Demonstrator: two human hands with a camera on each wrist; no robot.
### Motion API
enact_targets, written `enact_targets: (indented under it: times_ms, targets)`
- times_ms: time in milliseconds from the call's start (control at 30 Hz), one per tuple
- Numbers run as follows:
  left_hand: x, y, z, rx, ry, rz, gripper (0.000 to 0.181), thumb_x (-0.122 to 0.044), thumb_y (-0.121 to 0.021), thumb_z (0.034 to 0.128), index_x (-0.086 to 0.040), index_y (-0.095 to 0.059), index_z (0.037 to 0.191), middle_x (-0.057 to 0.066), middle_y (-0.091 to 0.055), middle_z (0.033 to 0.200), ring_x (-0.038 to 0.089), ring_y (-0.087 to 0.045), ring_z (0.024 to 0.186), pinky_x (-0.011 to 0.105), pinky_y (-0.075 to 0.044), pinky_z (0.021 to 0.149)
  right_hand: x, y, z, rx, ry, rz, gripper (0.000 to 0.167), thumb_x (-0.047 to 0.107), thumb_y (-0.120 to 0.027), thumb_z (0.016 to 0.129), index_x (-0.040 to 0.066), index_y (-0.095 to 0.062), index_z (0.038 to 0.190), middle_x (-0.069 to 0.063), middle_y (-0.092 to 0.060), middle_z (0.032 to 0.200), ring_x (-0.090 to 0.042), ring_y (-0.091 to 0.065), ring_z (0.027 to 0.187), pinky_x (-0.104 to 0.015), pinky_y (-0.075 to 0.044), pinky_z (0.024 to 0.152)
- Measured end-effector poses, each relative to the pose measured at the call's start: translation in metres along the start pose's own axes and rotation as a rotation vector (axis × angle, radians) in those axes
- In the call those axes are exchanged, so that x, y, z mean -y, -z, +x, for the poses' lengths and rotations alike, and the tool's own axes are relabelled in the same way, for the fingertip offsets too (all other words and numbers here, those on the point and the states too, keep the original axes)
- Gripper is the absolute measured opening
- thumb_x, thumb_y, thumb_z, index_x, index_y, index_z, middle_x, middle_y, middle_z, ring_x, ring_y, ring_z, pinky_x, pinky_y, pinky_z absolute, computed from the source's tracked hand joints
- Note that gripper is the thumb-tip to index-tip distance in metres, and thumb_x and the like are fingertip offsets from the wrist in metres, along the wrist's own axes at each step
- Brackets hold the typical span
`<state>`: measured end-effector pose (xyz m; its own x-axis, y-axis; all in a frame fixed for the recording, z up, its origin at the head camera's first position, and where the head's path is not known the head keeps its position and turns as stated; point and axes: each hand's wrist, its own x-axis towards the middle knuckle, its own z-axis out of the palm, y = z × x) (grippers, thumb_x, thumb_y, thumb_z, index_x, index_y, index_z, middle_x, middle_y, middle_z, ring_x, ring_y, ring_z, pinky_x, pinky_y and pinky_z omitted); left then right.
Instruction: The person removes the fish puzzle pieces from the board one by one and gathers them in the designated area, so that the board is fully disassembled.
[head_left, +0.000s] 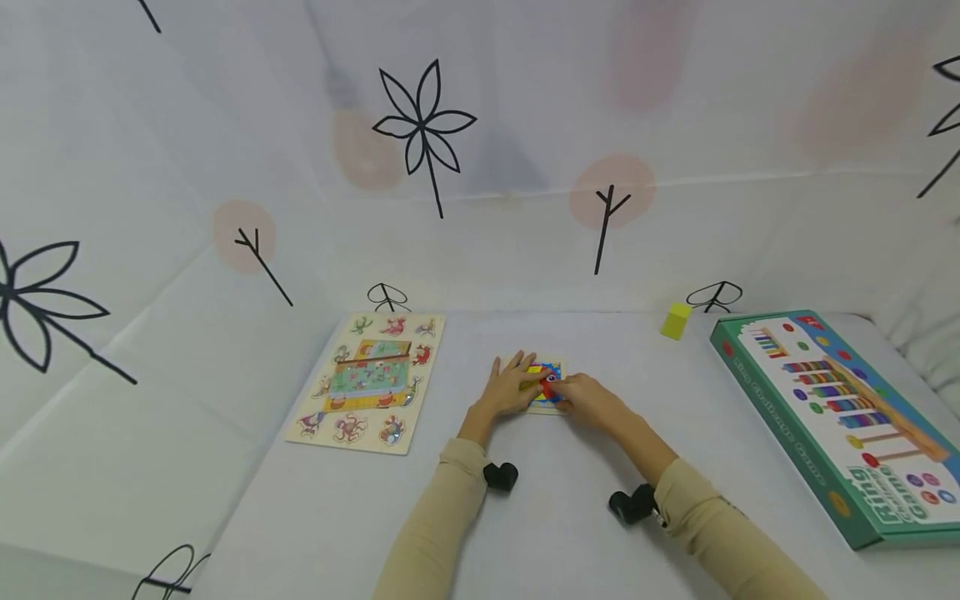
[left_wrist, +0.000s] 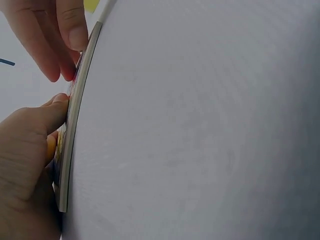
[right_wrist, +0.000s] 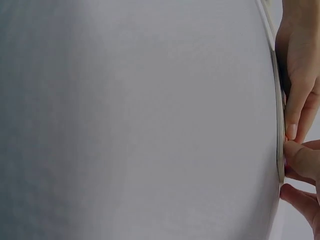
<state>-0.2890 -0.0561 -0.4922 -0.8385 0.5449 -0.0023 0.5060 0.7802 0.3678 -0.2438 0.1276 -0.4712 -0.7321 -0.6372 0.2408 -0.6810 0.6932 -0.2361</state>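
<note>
A small wooden puzzle board (head_left: 545,407) with a blue and yellow picture and a red, eyed figure lies flat between the hands. My left hand (head_left: 510,389) rests over its left side, fingers spread and thumb across the picture. From the right, my right hand (head_left: 594,400) touches the red figure (head_left: 548,387) and the board's right edge with its fingertips. In the left wrist view the board's thin edge (left_wrist: 75,115) shows, with right-hand fingers (left_wrist: 76,37) above the left thumb. Fingers hide much of the picture.
At the left lies a larger wooden puzzle board (head_left: 363,428) with sea-animal pieces. A green ring game box (head_left: 795,450) lies at the right. Near the back stands a yellow-green block (head_left: 676,321). Patterned white cloth (head_left: 510,250) hangs behind the white table (head_left: 551,533).
</note>
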Motion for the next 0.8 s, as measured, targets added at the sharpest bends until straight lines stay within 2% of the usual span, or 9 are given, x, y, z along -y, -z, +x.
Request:
enact_targets:
  times_ms: [267,400,467,700,800]
  targets:
    - [-0.002,0.0021,-0.0013,0.015,0.01,-0.001,0.039,-0.033,-0.046,0.0978,-0.027,-0.052,0.136,0.006,-0.029,0.153,0.025,-0.016,0.144,0.057,-0.006,0.113,0.005,0.0003,-0.0044,-0.023,0.001,-0.024,0.022,-0.002,-0.065,0.084,-0.006,-0.066,0.105,-0.017,-0.07,0.102,-0.032,-0.063,0.089,-0.042,-0.051,0.08]
    - [-0.002,0.0022,-0.0017,0.009,0.008,0.002,0.039,-0.033,-0.046,0.0977,-0.026,-0.052,0.135,0.006,-0.03,0.152,0.025,-0.017,0.143,0.057,-0.007,0.113,0.0061,0.001,-0.0054,-0.013,-0.024,0.032,0.025,-0.004,-0.063,0.084,-0.007,-0.065,0.109,-0.02,-0.068,0.104,-0.034,-0.065,0.095,-0.044,-0.052,0.083]
    - [-0.0016,0.0019,-0.0016,0.003,0.004,0.009,0.038,-0.033,-0.046,0.0976,-0.026,-0.053,0.135,0.006,-0.031,0.152,0.025,-0.019,0.143,0.057,-0.008,0.113,0.0055,-0.0001,-0.0059,-0.025,-0.054,0.094,0.026,-0.006,-0.062,0.084,-0.007,-0.065,0.11,-0.02,-0.068,0.104,-0.034,-0.065,0.096,-0.044,-0.052,0.082]
    - [-0.0006,0.0013,-0.0013,-0.003,0.0,0.021,0.039,-0.033,-0.047,0.0975,-0.026,-0.053,0.135,0.006,-0.031,0.152,0.025,-0.019,0.143,0.057,-0.009,0.113,0.0005,-0.0058,-0.0085,-0.142,-0.229,0.434,0.026,0.0,-0.066,0.083,-0.011,-0.066,0.107,-0.014,-0.069,0.084,-0.018,-0.062,0.068,-0.029,-0.052,0.062]
    - [-0.0017,0.0021,-0.0016,0.002,-0.001,0.02,0.039,-0.032,-0.047,0.0976,-0.026,-0.052,0.136,0.006,-0.031,0.152,0.025,-0.018,0.143,0.058,-0.009,0.113,-0.0023,-0.008,-0.0083,-0.165,-0.305,0.503,0.031,0.006,-0.072,0.08,-0.011,-0.066,0.106,-0.017,-0.069,0.085,-0.021,-0.066,0.072,-0.031,-0.055,0.065]
